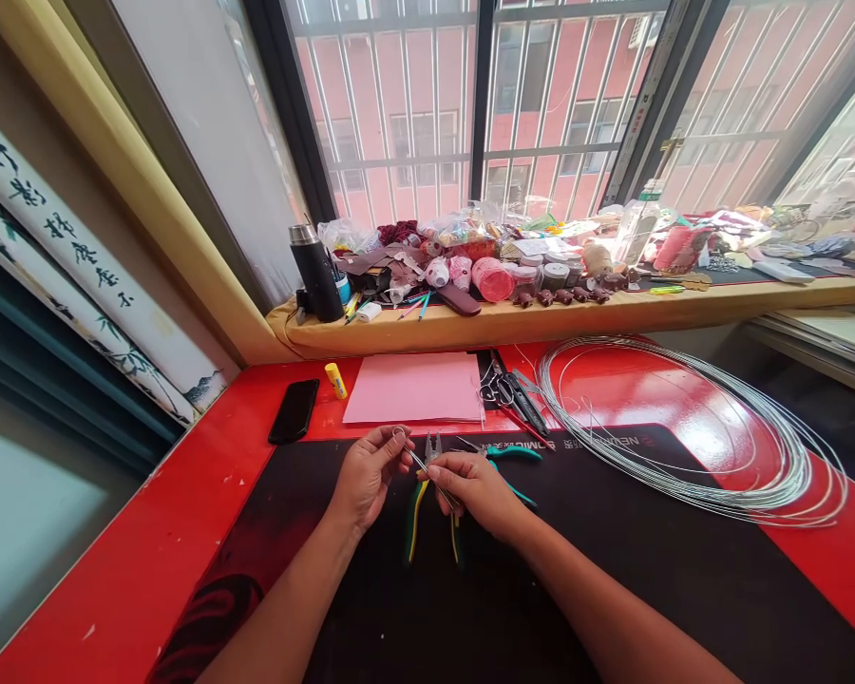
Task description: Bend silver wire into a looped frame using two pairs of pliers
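Between my two hands runs a thin, bent metal wire (416, 457) with a small loop at its upper left end. My left hand (370, 475) pinches the wire close to that loop. The lower right part of the wire sits in the closed fingers of my right hand (470, 484). Under my hands lie combination pliers (414, 532) with green and yellow handles on the black mat, their jaws pointing away from me. Teal-handled pliers (517, 454) lie just beyond my right hand, partly hidden by it.
A large coil of wire (790, 475) lies on the right. Beyond the mat (613, 570) are pink paper sheets (413, 388), a black phone (294, 411), a yellow glue stick (335, 381), scissors (499, 388) and a cutter knife (529, 404). The cluttered sill holds a black flask (316, 275).
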`<act>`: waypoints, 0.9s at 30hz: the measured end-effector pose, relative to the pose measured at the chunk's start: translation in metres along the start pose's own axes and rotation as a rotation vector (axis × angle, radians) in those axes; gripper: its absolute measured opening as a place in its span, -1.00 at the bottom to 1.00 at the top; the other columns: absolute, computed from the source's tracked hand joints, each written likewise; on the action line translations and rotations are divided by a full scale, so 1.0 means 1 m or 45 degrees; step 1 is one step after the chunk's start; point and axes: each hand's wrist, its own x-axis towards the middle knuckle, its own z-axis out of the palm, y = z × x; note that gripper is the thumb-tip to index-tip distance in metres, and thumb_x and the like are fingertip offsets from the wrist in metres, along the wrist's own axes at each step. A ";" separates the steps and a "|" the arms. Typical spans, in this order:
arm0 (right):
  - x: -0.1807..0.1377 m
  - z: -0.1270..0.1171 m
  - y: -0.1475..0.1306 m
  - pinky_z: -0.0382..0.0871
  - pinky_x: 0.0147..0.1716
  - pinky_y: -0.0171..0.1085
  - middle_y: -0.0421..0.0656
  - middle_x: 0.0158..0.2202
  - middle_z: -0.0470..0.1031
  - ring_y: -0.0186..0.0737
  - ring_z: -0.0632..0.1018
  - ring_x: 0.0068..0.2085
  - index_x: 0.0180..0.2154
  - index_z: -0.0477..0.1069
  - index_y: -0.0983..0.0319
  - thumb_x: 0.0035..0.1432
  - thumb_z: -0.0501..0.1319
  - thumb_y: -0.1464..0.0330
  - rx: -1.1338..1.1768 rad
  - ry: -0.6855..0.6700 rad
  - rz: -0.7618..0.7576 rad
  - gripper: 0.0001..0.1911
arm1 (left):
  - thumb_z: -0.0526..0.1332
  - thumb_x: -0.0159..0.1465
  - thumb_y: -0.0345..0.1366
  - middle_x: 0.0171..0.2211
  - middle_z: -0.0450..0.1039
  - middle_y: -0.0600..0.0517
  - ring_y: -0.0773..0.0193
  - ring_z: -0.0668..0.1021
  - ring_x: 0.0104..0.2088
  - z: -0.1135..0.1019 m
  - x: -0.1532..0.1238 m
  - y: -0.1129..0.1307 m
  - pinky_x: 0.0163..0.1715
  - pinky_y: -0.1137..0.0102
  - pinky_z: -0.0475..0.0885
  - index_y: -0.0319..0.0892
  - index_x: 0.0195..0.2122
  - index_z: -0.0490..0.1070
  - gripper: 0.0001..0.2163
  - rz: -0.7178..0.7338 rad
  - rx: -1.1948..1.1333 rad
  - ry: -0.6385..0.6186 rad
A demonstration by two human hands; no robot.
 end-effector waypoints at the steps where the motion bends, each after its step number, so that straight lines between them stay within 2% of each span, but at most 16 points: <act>1: 0.000 0.000 -0.001 0.07 -0.58 -0.36 -0.26 -0.62 0.44 -0.41 0.27 -0.63 -0.19 0.57 0.30 0.27 0.24 0.01 0.032 0.002 0.009 -0.54 | 0.60 -0.05 -0.22 -0.43 0.58 -0.01 0.41 0.54 -0.51 -0.001 0.000 0.000 -0.54 0.56 0.45 -0.29 -0.29 0.62 -0.64 0.004 -0.016 0.019; 5: 0.000 0.001 -0.007 0.09 -0.56 -0.37 -0.23 -0.56 0.52 -0.40 0.31 -0.61 -0.11 0.56 0.29 0.30 0.21 0.03 0.076 -0.005 0.036 -0.54 | 0.59 -0.04 -0.22 -0.41 0.59 -0.02 0.41 0.54 -0.52 -0.003 0.002 0.002 -0.56 0.55 0.44 -0.29 -0.31 0.61 -0.66 0.056 -0.035 0.092; 12: -0.001 0.005 -0.006 0.12 -0.59 -0.37 -0.28 -0.62 0.44 -0.38 0.31 -0.62 -0.12 0.52 0.28 0.27 0.23 0.03 -0.146 0.022 0.031 -0.57 | 0.54 0.03 -0.13 -0.41 0.57 -0.01 0.37 0.54 -0.50 -0.005 0.002 0.001 -0.53 0.51 0.46 -0.29 -0.29 0.60 -0.65 0.239 0.189 0.147; 18: -0.004 0.010 -0.007 0.11 -0.59 -0.36 -0.31 -0.66 0.38 -0.36 0.28 -0.63 -0.11 0.55 0.26 0.33 0.18 0.14 -0.295 0.078 0.014 -0.66 | 0.54 0.02 -0.13 -0.41 0.56 0.02 0.36 0.55 -0.49 -0.003 0.002 -0.004 -0.49 0.47 0.49 -0.28 -0.28 0.59 -0.64 0.220 0.174 0.174; 23: -0.005 0.013 -0.008 0.13 -0.59 -0.37 -0.30 -0.65 0.41 -0.36 0.28 -0.63 -0.13 0.53 0.26 0.32 0.18 0.15 -0.286 0.105 0.046 -0.68 | 0.53 0.05 -0.15 -0.38 0.57 0.01 0.36 0.55 -0.47 0.001 -0.001 -0.005 -0.48 0.47 0.49 -0.27 -0.22 0.60 -0.64 0.242 0.163 0.140; 27: -0.004 0.014 -0.006 0.14 -0.60 -0.38 -0.27 -0.61 0.48 -0.37 0.31 -0.64 -0.16 0.48 0.24 0.33 0.17 0.13 -0.229 0.097 0.025 -0.69 | 0.52 0.05 -0.21 -0.35 0.58 0.01 0.33 0.57 -0.45 0.005 -0.004 -0.007 -0.44 0.43 0.52 -0.24 -0.13 0.60 -0.62 0.233 0.227 0.038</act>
